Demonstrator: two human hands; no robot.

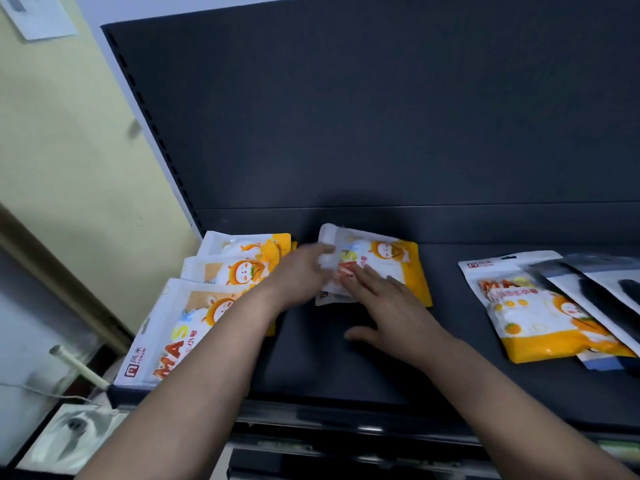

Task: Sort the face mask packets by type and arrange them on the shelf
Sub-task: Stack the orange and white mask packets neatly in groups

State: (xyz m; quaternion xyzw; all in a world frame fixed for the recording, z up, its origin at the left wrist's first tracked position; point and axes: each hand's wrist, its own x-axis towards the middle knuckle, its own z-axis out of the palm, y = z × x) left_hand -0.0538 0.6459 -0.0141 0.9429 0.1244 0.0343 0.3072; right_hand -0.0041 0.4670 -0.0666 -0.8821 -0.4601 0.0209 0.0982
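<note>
1. Stack of white-and-orange plastic mask packets [207, 306] lies at the left end of the dark metal shelf [346, 368].
2. Left hand [301, 271] grips the edge of the middle white-and-orange packet [391, 261]; right hand [384, 306] presses it, fingers straight.
3. Mixed pile of orange and black packets [540, 313] waits unsorted; next, probably, the middle packet slides onto the stack.

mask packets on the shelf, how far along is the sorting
Done: three orange packets lie overlapped at the left end of the shelf. In hand: the left hand grips the edge of a fourth orange packet mid-shelf while the right hand presses flat on it. Left: on the right, another orange packet lies under dark packets, not yet sorted.
</note>
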